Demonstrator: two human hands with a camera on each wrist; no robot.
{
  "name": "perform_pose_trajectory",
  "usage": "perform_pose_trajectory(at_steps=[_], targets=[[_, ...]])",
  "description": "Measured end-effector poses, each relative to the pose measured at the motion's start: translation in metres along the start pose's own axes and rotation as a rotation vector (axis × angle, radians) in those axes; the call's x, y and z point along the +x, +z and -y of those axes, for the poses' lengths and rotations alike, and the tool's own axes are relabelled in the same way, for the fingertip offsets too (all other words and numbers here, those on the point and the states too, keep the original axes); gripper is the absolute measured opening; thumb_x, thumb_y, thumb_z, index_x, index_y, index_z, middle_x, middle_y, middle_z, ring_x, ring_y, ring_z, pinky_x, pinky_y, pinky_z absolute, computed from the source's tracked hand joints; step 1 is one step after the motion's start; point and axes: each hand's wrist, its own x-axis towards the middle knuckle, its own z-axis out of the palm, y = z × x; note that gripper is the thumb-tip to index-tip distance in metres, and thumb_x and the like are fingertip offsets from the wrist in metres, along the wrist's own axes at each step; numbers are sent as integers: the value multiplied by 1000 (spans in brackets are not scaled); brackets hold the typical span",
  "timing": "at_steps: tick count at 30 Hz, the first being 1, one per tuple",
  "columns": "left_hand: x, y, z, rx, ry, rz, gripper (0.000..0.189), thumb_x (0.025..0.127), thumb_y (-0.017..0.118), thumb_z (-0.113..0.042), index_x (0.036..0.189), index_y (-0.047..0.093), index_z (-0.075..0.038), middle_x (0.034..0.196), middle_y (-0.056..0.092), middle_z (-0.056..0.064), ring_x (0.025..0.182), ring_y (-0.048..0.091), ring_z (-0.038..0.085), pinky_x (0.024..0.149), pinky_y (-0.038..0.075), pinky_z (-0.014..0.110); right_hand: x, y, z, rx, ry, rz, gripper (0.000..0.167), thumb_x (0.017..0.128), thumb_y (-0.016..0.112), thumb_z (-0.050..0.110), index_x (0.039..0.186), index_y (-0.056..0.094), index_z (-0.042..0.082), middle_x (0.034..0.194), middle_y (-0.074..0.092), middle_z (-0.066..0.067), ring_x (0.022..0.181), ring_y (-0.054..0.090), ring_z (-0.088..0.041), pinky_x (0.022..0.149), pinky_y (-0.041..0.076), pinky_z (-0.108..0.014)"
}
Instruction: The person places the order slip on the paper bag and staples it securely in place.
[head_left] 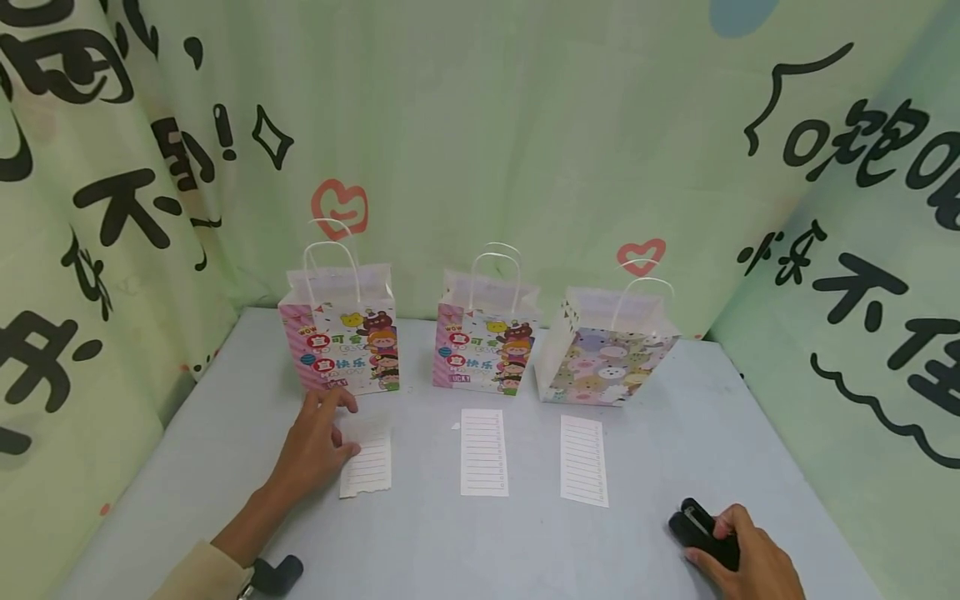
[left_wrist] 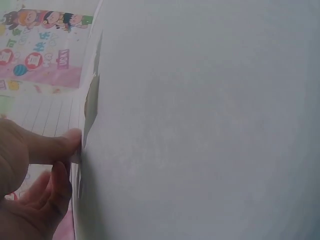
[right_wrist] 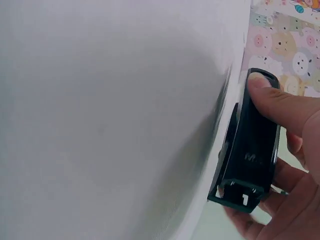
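Note:
My left hand (head_left: 318,440) reaches over the left lined paper slip (head_left: 372,467), thumb at its left side and index finger spread apart toward the bag behind. That slip has a ragged lower edge, and in the left wrist view the thumb tip is right at the slip (left_wrist: 47,117). At the front right, my right hand (head_left: 757,558) grips a black stapler (head_left: 701,533). Its thumb lies along the top of the stapler (right_wrist: 255,135) in the right wrist view, with the other fingers partly hidden underneath.
Two more lined slips lie flat, one in the middle (head_left: 483,454) and one to the right (head_left: 583,461). Behind them stand three paper gift bags: left (head_left: 341,333), middle (head_left: 483,346) and right (head_left: 607,362). A printed curtain (head_left: 480,125) surrounds the white table (head_left: 525,542).

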Motion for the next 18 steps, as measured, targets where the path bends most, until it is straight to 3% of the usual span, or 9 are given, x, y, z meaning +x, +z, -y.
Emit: perform_pose_trajectory(at_steps=[4,7,11,14,18], targets=[[0,-1,1,32,5,-1,44,81,89,-1,113,61,-10,102,66,10,77,54,18,65,50,24,-1,2,7,4,-63,-106,50,78,95,23,93,49,13,96,67,-7,78,52,-18,63,41,-29],[0,-2,3,49,3,11,47,82,89,-2,117,58,-8,87,64,8,76,55,19,68,50,27,0,3,12,7,-94,-130,50,77,95,21,93,49,13,99,67,-8,84,56,-21,66,46,-33],[1,-4,3,44,-3,9,57,86,86,-3,126,45,-8,87,64,10,75,56,20,69,51,29,5,2,21,39,-112,-148,50,77,96,21,97,50,12,103,71,-13,85,60,-24,65,49,-35],[1,-5,3,25,-13,-6,66,88,84,-4,133,36,-10,90,66,12,73,58,20,66,51,27,7,1,31,94,-95,-157,52,78,96,22,102,51,9,110,74,-21,88,67,-30,66,55,-41],[0,-6,3,8,12,-43,69,88,84,-2,137,36,-11,86,67,12,70,59,18,62,51,24,9,-1,46,171,-6,-164,58,77,97,27,111,55,8,119,75,-22,101,73,-38,78,60,-30]])
